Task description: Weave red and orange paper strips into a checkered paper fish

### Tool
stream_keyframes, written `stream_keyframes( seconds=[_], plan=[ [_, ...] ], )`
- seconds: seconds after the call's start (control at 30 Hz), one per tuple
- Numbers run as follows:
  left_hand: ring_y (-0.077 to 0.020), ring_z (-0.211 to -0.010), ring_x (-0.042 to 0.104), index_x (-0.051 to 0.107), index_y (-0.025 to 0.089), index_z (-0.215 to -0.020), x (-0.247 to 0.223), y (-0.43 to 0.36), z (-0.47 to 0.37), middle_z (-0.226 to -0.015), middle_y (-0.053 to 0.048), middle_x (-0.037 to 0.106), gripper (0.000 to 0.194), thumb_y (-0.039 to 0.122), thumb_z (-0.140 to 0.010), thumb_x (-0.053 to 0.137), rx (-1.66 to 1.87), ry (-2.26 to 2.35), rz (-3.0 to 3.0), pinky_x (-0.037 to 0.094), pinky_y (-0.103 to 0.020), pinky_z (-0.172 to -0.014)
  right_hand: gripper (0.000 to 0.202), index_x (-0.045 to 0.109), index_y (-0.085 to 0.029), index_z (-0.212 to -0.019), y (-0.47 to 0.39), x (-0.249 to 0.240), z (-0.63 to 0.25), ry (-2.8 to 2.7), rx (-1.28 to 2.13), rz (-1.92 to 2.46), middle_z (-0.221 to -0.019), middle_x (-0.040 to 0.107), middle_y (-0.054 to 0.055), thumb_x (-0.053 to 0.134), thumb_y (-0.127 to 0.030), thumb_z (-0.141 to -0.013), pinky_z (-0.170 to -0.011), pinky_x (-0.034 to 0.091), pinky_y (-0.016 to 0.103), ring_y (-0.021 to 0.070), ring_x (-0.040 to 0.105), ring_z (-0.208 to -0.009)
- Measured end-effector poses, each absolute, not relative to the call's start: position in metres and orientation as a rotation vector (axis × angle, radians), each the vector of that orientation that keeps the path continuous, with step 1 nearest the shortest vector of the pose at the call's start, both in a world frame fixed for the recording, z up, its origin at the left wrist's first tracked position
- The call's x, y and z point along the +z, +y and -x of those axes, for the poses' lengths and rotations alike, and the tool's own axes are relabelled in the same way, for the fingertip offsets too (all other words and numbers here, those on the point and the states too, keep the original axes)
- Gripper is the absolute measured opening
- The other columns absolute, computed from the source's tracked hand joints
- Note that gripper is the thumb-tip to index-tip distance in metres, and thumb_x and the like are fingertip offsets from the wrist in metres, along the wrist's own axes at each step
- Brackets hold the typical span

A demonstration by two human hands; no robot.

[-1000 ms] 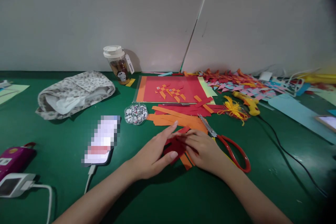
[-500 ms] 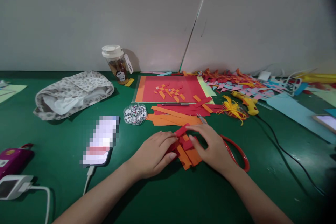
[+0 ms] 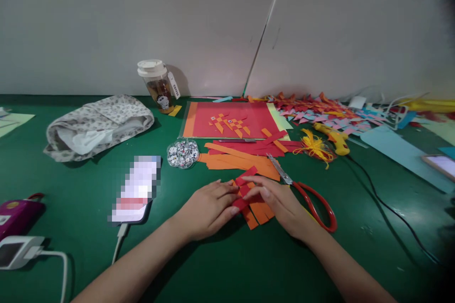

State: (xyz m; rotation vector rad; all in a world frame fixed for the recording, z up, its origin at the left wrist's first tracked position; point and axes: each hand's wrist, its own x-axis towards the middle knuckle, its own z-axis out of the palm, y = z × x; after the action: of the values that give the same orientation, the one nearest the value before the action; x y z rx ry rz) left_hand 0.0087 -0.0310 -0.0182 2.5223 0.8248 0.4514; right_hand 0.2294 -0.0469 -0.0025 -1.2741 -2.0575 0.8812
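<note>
Red and orange paper strips, woven across each other into a small piece, lie on the green table between my hands. My left hand rests at the left side of the piece, its fingertips and thumb pressing on the red strips. From the right, my right hand reaches over the piece, fingers extended on its top and right part, hiding some of the weave. Red-handled scissors lie just right of my right hand. Behind the hands are loose orange strips and red strips.
A red sheet with woven paper fish lies behind. Around it are a lidded cup, a tub of googly eyes, a cloth bag, a phone, yellow yarn, a glue gun and a heap of paper pieces.
My right hand has shifted and its fingers have flattened over the woven piece. More of the scissors shows. My left hand has barely moved.
</note>
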Motion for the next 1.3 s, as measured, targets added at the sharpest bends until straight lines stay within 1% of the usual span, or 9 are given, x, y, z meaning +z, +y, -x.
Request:
stream_keyframes(
  seconds=[0.17,0.27,0.37,0.53,0.7,0.87,0.97,1.1,1.3],
  plan=[
    [-0.0169,-0.115,0.051,0.047,0.02,-0.12,-0.022,-0.028,-0.004,-0.125,-0.006,0.056,0.031,0.021,-0.091,0.039,0.699,1.011,-2.391,0.041,-0.036,-0.099,0.042,0.047,-0.026,-0.127,-0.049,-0.001,-0.226,-2.235,0.759,1.211,-0.091,0.07,0.003,0.027,-0.043,-0.095,-0.077,0.045,0.034,0.0197,0.062,-0.089],
    [-0.0191,-0.111,0.052,0.055,0.022,-0.111,-0.021,-0.027,-0.002,-0.12,-0.005,0.058,0.027,0.02,-0.087,0.043,0.689,0.94,-2.494,0.038,-0.041,-0.1,0.04,0.055,-0.023,-0.117,-0.047,-0.006,-0.229,-2.065,0.6,1.315,-0.089,0.07,0.004,0.027,-0.041,-0.095,-0.079,0.046,0.034,0.0206,0.063,-0.09],
    [-0.0201,-0.104,0.055,0.062,0.022,-0.098,-0.017,-0.029,-0.003,-0.111,-0.005,0.062,0.021,0.022,-0.085,0.046,0.629,0.879,-2.583,0.037,-0.043,-0.098,0.04,0.058,-0.022,-0.109,-0.042,-0.012,-0.234,-1.835,0.384,1.507,-0.101,0.067,0.007,0.025,-0.04,-0.095,-0.085,0.045,0.038,0.0238,0.059,-0.103],
    [-0.0183,-0.093,0.058,0.066,0.023,-0.087,-0.013,-0.033,-0.007,-0.1,-0.002,0.065,0.02,0.028,-0.086,0.046,0.584,0.865,-2.623,0.032,-0.044,-0.099,0.049,0.035,-0.021,-0.136,-0.04,-0.017,-0.237,-1.983,0.357,1.514,-0.111,0.065,0.009,0.029,-0.044,-0.094,-0.095,0.04,0.045,0.0272,0.049,-0.119],
    [-0.0187,-0.086,0.058,0.064,0.022,-0.085,-0.018,-0.031,-0.009,-0.09,-0.003,0.065,0.02,0.031,-0.085,0.047,0.666,0.943,-2.613,0.036,-0.041,-0.093,0.056,0.021,-0.022,-0.143,-0.047,-0.014,-0.231,-2.194,0.513,1.278,-0.12,0.061,0.009,0.025,-0.048,-0.094,-0.091,0.044,0.04,0.024,0.053,-0.114],
    [-0.0196,-0.079,0.053,0.055,0.018,-0.078,-0.021,-0.029,-0.007,-0.08,-0.004,0.06,0.013,0.023,-0.084,0.044,0.711,1.161,-2.533,0.041,-0.036,-0.078,0.053,0.033,-0.023,-0.139,-0.047,-0.008,-0.226,-2.428,0.498,1.184,-0.13,0.054,0.009,0.027,-0.048,-0.093,-0.096,0.039,0.042,0.0246,0.047,-0.119],
    [-0.0208,-0.079,0.051,0.053,0.018,-0.084,-0.018,-0.029,-0.007,-0.083,-0.005,0.058,0.015,0.027,-0.086,0.041,0.735,1.293,-2.455,0.041,-0.036,-0.073,0.048,0.043,-0.024,-0.133,-0.046,-0.007,-0.225,-2.483,0.482,1.183,-0.13,0.054,0.008,0.031,-0.046,-0.093,-0.095,0.04,0.041,0.0243,0.047,-0.118],
    [-0.0235,-0.094,0.051,0.054,0.02,-0.103,-0.017,-0.029,-0.007,-0.1,-0.006,0.058,0.026,0.037,-0.085,0.046,0.7,1.285,-2.482,0.04,-0.04,-0.083,0.047,0.046,-0.023,-0.132,-0.046,-0.007,-0.225,-2.476,0.471,1.196,-0.127,0.056,0.009,0.034,-0.045,-0.092,-0.095,0.04,0.042,0.025,0.047,-0.117],
    [-0.0247,-0.097,0.051,0.058,0.021,-0.093,-0.021,-0.027,-0.009,-0.101,-0.005,0.059,0.022,0.038,-0.081,0.053,0.588,1.204,-2.563,0.036,-0.044,-0.091,0.044,0.046,-0.022,-0.13,-0.046,-0.006,-0.224,-2.458,0.475,1.197,-0.126,0.056,0.009,0.034,-0.042,-0.093,-0.094,0.041,0.042,0.0249,0.048,-0.116]
  ],
)
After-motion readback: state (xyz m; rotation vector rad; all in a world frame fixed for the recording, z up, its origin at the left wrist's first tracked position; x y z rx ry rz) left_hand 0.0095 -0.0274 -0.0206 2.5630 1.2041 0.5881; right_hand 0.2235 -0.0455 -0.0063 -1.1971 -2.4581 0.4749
